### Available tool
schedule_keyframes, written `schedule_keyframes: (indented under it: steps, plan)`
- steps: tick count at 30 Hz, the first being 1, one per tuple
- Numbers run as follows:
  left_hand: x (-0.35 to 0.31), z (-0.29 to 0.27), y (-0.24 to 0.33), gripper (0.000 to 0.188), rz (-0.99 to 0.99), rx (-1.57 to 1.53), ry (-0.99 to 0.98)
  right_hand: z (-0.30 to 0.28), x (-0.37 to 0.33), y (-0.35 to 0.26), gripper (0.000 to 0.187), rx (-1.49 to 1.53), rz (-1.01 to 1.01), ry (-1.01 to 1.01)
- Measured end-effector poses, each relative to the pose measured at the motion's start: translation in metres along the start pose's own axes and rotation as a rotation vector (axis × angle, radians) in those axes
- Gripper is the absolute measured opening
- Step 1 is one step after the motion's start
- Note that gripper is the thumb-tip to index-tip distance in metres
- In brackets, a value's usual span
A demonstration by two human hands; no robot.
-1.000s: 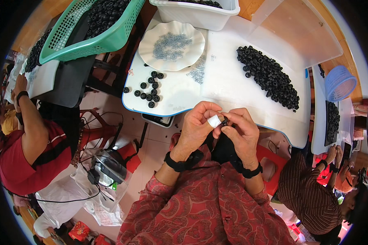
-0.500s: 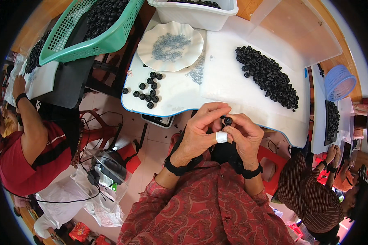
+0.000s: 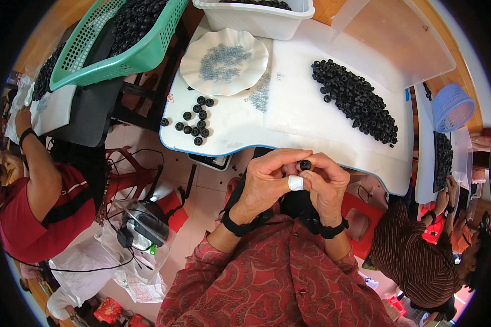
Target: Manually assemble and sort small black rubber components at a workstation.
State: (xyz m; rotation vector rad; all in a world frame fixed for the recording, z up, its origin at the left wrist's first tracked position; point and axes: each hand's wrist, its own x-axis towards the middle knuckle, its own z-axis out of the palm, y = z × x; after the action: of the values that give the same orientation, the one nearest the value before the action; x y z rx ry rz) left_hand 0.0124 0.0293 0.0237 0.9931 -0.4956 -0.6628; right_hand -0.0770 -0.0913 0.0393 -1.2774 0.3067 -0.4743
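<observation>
Just in front of the table's near edge, my two hands meet around a small black round part (image 3: 305, 164) with a hollow in its end. My right hand (image 3: 329, 188) pinches it between thumb and fingers. My left hand (image 3: 263, 182), with white tape round the thumb, closes on it from the other side; anything smaller between the fingertips is hidden. Several similar black round parts (image 3: 195, 131) lie loose at the table's left. A scalloped white plate (image 3: 259, 52) holds many tiny clear pieces (image 3: 223, 62), with more clear pieces (image 3: 261, 92) scattered beside it.
On the white table (image 3: 289, 122) lies a big heap of black parts (image 3: 354, 101). A white bin (image 3: 256, 22) and a clear plastic panel (image 3: 393, 41) stand behind. A green basket (image 3: 93, 76) is at left, a blue basket (image 3: 453, 109) at right. People (image 3: 43, 201) work on both sides.
My hands have lowered slightly toward me, and the left fingers have closed in over the black part. The part has tilted a little. Things on the table have not moved.
</observation>
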Motion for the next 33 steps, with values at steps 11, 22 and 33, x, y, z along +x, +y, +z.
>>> schedule_keyframes:
  steps: [11, 22, 33]
  plan:
    - [-0.001, 0.007, -0.001, 0.048, 0.091, 0.029, 0.015, -0.004, 0.001, 0.001, 0.024, 0.083, -0.015, -0.028]
    - [-0.002, 0.001, 0.007, 0.030, -0.225, -0.147, 0.083, -0.001, 0.007, -0.006, 0.032, -0.387, -0.220, -0.060]
    - [0.001, -0.009, 0.005, 0.029, -0.325, -0.372, 0.072, -0.003, 0.011, 0.000, 0.032, -0.498, -0.280, -0.127]
